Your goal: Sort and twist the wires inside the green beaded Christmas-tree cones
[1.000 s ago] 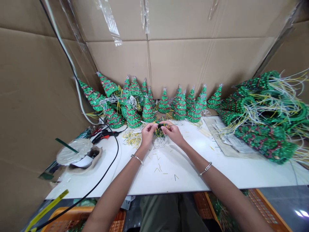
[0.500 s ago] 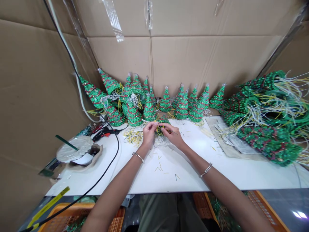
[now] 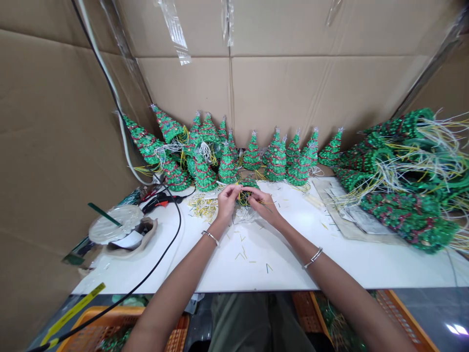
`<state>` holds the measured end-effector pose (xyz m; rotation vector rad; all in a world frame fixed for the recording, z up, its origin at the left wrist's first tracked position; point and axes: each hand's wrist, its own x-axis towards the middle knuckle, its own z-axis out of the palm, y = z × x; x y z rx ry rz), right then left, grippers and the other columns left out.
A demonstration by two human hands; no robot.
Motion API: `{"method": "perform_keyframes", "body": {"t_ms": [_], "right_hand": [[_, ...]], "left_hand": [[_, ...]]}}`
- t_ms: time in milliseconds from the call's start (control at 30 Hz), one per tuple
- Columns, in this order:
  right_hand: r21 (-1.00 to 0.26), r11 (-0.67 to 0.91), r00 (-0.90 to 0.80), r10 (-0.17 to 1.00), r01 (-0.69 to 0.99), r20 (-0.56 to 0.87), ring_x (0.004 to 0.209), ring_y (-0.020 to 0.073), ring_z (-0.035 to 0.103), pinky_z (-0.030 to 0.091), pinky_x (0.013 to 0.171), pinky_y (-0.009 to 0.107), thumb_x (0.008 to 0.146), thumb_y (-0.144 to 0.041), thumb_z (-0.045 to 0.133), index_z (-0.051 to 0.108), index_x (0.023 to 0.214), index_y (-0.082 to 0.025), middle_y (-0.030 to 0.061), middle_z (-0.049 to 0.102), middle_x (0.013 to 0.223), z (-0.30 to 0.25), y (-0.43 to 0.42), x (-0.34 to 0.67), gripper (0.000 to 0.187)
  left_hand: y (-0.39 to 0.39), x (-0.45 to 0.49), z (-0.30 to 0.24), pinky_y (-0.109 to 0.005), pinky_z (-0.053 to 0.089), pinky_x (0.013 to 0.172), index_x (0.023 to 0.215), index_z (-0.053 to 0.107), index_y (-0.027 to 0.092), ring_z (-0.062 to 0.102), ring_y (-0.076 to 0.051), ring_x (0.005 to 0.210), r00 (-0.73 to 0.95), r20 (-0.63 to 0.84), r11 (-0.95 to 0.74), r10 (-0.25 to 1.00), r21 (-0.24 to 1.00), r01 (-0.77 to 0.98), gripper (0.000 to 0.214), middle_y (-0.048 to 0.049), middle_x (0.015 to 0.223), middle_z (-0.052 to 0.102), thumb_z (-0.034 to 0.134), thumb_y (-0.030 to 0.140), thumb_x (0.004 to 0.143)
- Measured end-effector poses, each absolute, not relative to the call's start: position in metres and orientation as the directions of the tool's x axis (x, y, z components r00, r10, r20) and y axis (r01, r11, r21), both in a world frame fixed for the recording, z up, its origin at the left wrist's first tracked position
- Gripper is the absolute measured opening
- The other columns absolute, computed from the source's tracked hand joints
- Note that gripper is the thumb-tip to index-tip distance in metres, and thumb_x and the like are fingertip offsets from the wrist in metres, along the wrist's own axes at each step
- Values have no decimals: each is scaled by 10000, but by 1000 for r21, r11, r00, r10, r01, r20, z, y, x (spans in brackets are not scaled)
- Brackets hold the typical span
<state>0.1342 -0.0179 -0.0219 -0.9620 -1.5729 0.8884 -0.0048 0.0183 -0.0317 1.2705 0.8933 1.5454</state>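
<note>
Both my hands meet over a small green sequined tree [image 3: 246, 188] lying on the white table [image 3: 330, 264], its yellow and white wires showing between my fingers. My left hand [image 3: 226, 202] pinches the wires on the tree's left side. My right hand [image 3: 262, 204] grips the right side, with a thin green stick jutting out from under its fingers. A loose bunch of white wires [image 3: 245, 215] spreads on the table just below my hands.
A row of upright green trees [image 3: 275, 159] lines the back cardboard wall. A big heap of flat green trees with wires [image 3: 403, 176] fills the right. A glue gun [image 3: 161, 200], black cable [image 3: 161, 254] and tape dispenser [image 3: 124, 234] sit left. Cut wire bits [image 3: 201, 205] litter the table.
My hands stay on the small tree with only slight finger shifts. The view has drifted a little to the left.
</note>
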Motion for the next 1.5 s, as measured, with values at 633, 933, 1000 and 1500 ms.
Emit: {"method": "perform_keyframes", "body": {"t_ms": [633, 933, 1000, 1500], "right_hand": [[-935, 329, -57, 939, -131, 338, 494, 92, 493, 437, 510, 244, 783, -417, 638, 681, 966, -180, -13, 585, 681, -22, -11, 138, 303], [-932, 287, 39, 957, -220, 286, 472, 84, 434, 386, 445, 241, 785, -493, 627, 704, 914, -173, -6, 546, 659, -22, -9, 142, 354], [-932, 261, -2, 963, -252, 270, 458, 67, 368, 332, 402, 226, 764, -496, 643, 701, 900, -168, -9, 531, 675, -22, -7, 142, 360], [-977, 188, -191, 967, 97, 167, 374, 70, 358, 257, 379, 213, 751, -485, 580, 539, 585, -180, -59, 431, 441, -32, 2, 141, 350]], "left_hand": [[20, -8, -31, -181, 324, 467, 797, 666, 158, 453, -59, 530, -11, 169, -160, 986, 913, -375, 348, -5, 730, 639, 764, 463, 660], [21, -15, -24, -193, 331, 466, 815, 651, 162, 491, -76, 531, 36, 213, -196, 976, 944, -266, 346, -9, 713, 652, 749, 464, 676], [22, -16, -23, -203, 321, 467, 783, 653, 163, 492, -83, 537, 51, 261, -248, 964, 950, -189, 309, -12, 710, 650, 735, 450, 699], [17, -11, -14, -236, 398, 535, 732, 728, 161, 493, -89, 564, 234, 338, -325, 912, 941, -93, 211, -67, 912, 709, 741, 367, 689]]}}
